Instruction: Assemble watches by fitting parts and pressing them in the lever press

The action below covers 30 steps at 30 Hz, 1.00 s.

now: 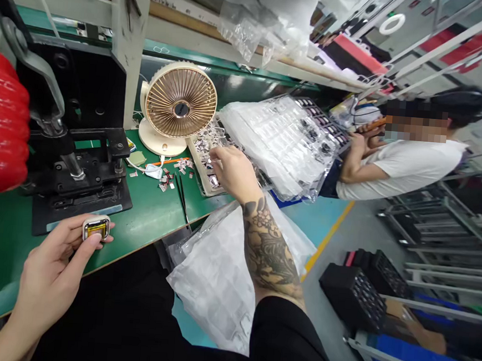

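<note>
My left hand (56, 269) pinches a small white case with a yellow part inside (96, 227), held just above the green bench (146, 217) near its front edge. My right hand (234, 171), on a tattooed forearm, reaches over a tray of small parts (204, 163) to the right of the fan. Its fingers are curled down onto the tray; what they hold, if anything, is hidden.
A black press fixture (81, 170) stands at the left beside a red ribbed object (1, 123). A beige desk fan (179, 106), scattered small parts (168, 177) and black tweezers (182, 195) lie mid-bench. Plastic-wrapped trays (285, 142) and a plastic bag (220, 279) sit right. A seated person in white (401, 165) works beyond.
</note>
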Motion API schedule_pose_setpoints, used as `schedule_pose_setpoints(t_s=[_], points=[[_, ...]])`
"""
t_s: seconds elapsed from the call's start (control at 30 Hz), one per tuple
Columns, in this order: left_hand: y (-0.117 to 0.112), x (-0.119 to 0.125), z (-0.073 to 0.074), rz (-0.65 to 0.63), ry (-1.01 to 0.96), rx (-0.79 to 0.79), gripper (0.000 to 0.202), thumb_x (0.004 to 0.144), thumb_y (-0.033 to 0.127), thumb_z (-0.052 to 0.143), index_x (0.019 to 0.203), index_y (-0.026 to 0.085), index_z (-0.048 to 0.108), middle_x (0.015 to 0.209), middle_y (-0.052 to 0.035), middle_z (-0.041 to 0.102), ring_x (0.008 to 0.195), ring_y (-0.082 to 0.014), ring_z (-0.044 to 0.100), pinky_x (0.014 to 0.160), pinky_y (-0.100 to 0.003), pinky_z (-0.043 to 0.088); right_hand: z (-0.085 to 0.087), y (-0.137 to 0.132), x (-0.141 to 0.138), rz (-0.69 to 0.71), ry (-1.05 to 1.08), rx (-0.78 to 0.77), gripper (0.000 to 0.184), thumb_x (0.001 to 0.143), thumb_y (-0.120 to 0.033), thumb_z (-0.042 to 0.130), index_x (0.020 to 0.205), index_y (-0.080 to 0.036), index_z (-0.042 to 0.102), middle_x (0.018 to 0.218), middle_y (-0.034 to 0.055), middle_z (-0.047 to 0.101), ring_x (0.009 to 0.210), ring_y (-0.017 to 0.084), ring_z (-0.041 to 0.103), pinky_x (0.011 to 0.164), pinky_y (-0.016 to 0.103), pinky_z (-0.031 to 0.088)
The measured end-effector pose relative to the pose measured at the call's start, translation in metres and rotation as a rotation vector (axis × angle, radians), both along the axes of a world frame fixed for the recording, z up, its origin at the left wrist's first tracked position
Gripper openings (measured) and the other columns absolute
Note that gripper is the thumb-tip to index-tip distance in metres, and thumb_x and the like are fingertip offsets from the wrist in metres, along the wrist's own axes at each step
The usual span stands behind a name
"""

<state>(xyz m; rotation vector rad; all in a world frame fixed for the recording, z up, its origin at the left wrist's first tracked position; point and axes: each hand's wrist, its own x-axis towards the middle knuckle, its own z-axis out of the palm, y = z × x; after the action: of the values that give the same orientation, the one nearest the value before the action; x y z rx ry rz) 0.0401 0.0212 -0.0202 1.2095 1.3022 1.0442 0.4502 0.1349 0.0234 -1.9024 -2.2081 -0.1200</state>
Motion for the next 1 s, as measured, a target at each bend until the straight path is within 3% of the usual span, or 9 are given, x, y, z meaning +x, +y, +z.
schedule_pose_setpoints(t_s=[0.07, 0.17, 0.4, 0.53, 0.67, 0.77, 0.83, 0.9, 1.0], points=[[-0.001, 0.000, 0.001, -0.004, -0.003, 0.001, 0.040, 0.106, 0.052, 0.080, 0.137, 0.027, 0.075, 0.125, -0.0047, 0.087, 0.108, -0.0233, 0.085, 0.093, -0.032, 0.071, 0.002, 0.014, 0.005, -0.003, -0.005, -0.086, 0.020, 0.096, -0.012, 0.069, 0.115, -0.018, 0.075, 0.105, 0.0111, 0.079, 0.103, 0.028, 0.068, 0.093, 0.038, 0.051], [-0.001, 0.000, 0.000, -0.018, 0.005, 0.017, 0.042, 0.106, 0.053, 0.081, 0.138, 0.026, 0.075, 0.125, -0.0059, 0.087, 0.107, -0.0253, 0.086, 0.093, -0.035, 0.071, -0.002, 0.021, 0.006, -0.016, 0.021, -0.092, 0.020, 0.095, -0.011, 0.067, 0.111, -0.019, 0.075, 0.097, 0.0079, 0.078, 0.093, 0.024, 0.068, 0.087, 0.034, 0.048], [0.000, -0.002, -0.005, 0.002, -0.056, 0.006, 0.038, 0.106, 0.048, 0.081, 0.132, 0.026, 0.063, 0.128, -0.0074, 0.087, 0.104, -0.0263, 0.087, 0.088, -0.036, 0.071, -0.002, 0.004, 0.013, -0.093, 0.147, 0.018, 0.023, 0.091, -0.010, 0.060, 0.109, -0.018, 0.073, 0.097, 0.0072, 0.078, 0.088, 0.021, 0.070, 0.086, 0.033, 0.051], [0.002, -0.010, -0.012, -0.066, 0.103, 0.098, 0.032, 0.107, 0.045, 0.080, 0.130, 0.026, 0.070, 0.113, -0.0048, 0.085, 0.093, -0.0228, 0.082, 0.084, -0.034, 0.065, 0.008, -0.009, 0.006, -0.074, 0.236, 0.082, 0.021, 0.090, -0.010, 0.059, 0.103, -0.019, 0.074, 0.094, 0.0053, 0.076, 0.084, 0.019, 0.070, 0.084, 0.033, 0.054], [0.007, -0.011, -0.008, -0.125, 0.195, 0.234, 0.019, 0.106, 0.040, 0.081, 0.121, 0.028, 0.082, 0.113, -0.0051, 0.082, 0.095, -0.0221, 0.075, 0.079, -0.032, 0.056, 0.015, -0.027, -0.044, 0.187, 0.471, 0.201, 0.023, 0.099, -0.011, 0.057, 0.098, -0.022, 0.078, 0.100, 0.0056, 0.076, 0.093, 0.020, 0.072, 0.088, 0.036, 0.058], [0.011, -0.007, -0.001, -0.139, 0.138, 0.293, 0.014, 0.107, 0.037, 0.080, 0.114, 0.026, 0.086, 0.113, -0.0071, 0.080, 0.099, -0.0229, 0.074, 0.081, -0.033, 0.056, 0.014, -0.042, -0.100, 0.460, 0.609, 0.140, 0.025, 0.106, -0.013, 0.059, 0.117, -0.025, 0.078, 0.106, 0.0057, 0.077, 0.100, 0.021, 0.074, 0.093, 0.039, 0.062], [0.012, -0.006, 0.001, -0.142, 0.087, 0.236, 0.016, 0.110, 0.038, 0.077, 0.114, 0.025, 0.085, 0.109, -0.0068, 0.081, 0.095, -0.0219, 0.077, 0.082, -0.033, 0.058, 0.011, -0.050, -0.134, 0.615, 0.699, 0.060, 0.030, 0.108, -0.013, 0.063, 0.134, -0.025, 0.072, 0.106, 0.0048, 0.077, 0.097, 0.019, 0.074, 0.092, 0.038, 0.064], [0.012, -0.005, 0.003, -0.143, 0.050, 0.167, 0.018, 0.112, 0.039, 0.075, 0.115, 0.023, 0.083, 0.101, -0.0045, 0.082, 0.088, -0.0201, 0.078, 0.081, -0.032, 0.059, 0.007, -0.055, -0.160, 0.710, 0.788, -0.010, 0.035, 0.108, -0.013, 0.064, 0.140, -0.025, 0.066, 0.104, 0.0032, 0.077, 0.093, 0.016, 0.074, 0.091, 0.035, 0.065], [0.010, -0.005, 0.004, -0.144, 0.043, 0.163, 0.017, 0.112, 0.039, 0.075, 0.116, 0.024, 0.081, 0.096, -0.0022, 0.082, 0.085, -0.0183, 0.077, 0.081, -0.030, 0.059, 0.006, -0.055, -0.179, 0.745, 0.830, -0.085, 0.030, 0.108, -0.013, 0.065, 0.136, -0.024, 0.064, 0.104, 0.0019, 0.076, 0.092, 0.013, 0.074, 0.089, 0.029, 0.065]])
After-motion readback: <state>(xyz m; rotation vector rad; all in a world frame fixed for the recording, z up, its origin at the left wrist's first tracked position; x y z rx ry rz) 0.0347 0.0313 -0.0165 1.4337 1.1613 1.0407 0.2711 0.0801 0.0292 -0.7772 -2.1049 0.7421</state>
